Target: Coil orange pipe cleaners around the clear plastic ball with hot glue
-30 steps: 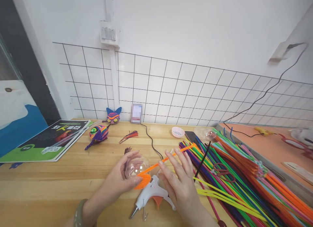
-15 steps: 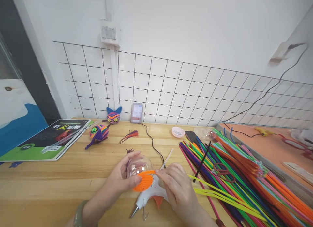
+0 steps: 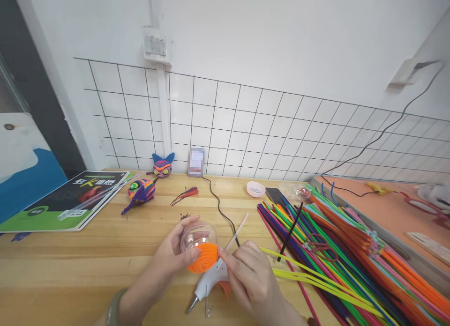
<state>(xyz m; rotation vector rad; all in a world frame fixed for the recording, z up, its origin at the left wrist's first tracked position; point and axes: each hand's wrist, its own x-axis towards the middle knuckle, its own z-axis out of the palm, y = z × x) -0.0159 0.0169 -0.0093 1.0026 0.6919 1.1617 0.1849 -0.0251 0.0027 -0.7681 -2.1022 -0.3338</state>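
My left hand (image 3: 181, 248) is wrapped round a clear plastic ball (image 3: 202, 232), thumb pressed on the front. Over the ball's lower part lies a coil of orange pipe cleaner (image 3: 204, 258), wound in a flat spiral. The fingertips of my right hand (image 3: 251, 272) pinch the strand at the coil's right edge; its end is hidden by them. Below the ball a white glue gun (image 3: 207, 284) with an orange trigger rests on its wire stand, nozzle toward the lower left. A glue stick (image 3: 242, 225) pokes out of its back, and my right hand covers part of the gun.
Bundles of coloured pipe cleaners (image 3: 316, 251) spread over the right, with brown-handled scissors (image 3: 321, 248) on top. Behind are a pink dish (image 3: 256, 189), a phone (image 3: 274, 194) and another clear plastic piece (image 3: 300, 192). A yarn-wrapped fish (image 3: 140, 192) and a book (image 3: 70, 199) lie left.
The orange strand, earlier stretched off the coil to the right, now lies down along the coil's edge. My right hand has shifted slightly left and down, and the coil faces me more.
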